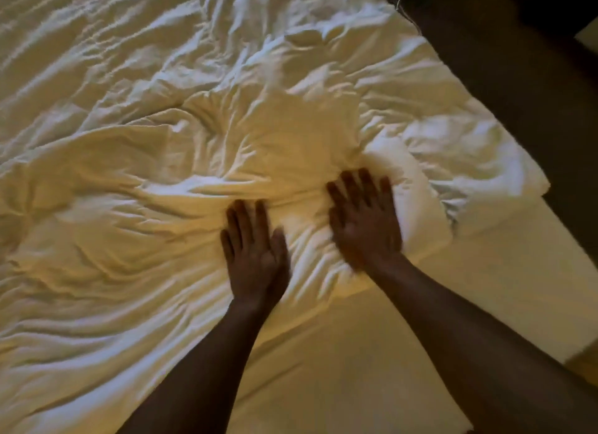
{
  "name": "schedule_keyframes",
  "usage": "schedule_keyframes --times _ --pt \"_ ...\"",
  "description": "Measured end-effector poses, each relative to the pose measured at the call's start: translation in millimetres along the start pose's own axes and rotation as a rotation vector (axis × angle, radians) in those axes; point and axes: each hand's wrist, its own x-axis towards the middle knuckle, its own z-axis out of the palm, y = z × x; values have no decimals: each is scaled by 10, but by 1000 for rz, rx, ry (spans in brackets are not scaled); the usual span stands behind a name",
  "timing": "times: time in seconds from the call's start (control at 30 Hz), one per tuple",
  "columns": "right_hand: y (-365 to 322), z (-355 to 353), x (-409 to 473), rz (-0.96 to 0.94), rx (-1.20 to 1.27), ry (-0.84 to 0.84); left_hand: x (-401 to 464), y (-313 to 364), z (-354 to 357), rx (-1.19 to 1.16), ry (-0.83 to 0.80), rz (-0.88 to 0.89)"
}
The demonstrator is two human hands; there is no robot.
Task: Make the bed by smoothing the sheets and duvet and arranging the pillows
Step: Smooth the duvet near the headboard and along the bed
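1. Two hands flat, fingers straight, gripping nothing: left hand [255, 255] and right hand [364, 220] press the duvet [161, 174] near its edge
2. Duvet crumpled, covering most of the bed; bare sheet [323, 352] under the arms
3. Best: sweep palms outward, firm and even
4. Room: wide cloth ahead and left; duvet corner and dark floor [501, 77] close right

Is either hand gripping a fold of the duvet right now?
No, the left hand and the right hand both lie flat with straight fingers pressing on the wrinkled duvet.
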Motion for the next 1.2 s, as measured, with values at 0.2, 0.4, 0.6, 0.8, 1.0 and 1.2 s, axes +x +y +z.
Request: schedule_keyframes --times 0.2,0.4,0.6,0.8,1.0,1.2 --pt "1175 147 -4 277 -17 18 510 752 261 22 -16 97" --pt "1767 277 119 299 -1 79 754 1286 569 100 -8 212" --pt "1910 418 340 344 -6 118 809 1222 770 212 60 201" --pt "1855 439 464 375 -2 112 828 1229 778 210 57 193" --pt "1582 239 629 355 124 77 826 1259 561 129 13 194" --pt "819 -146 1326 -31 294 170 1476 1111 -66 14 259 325"
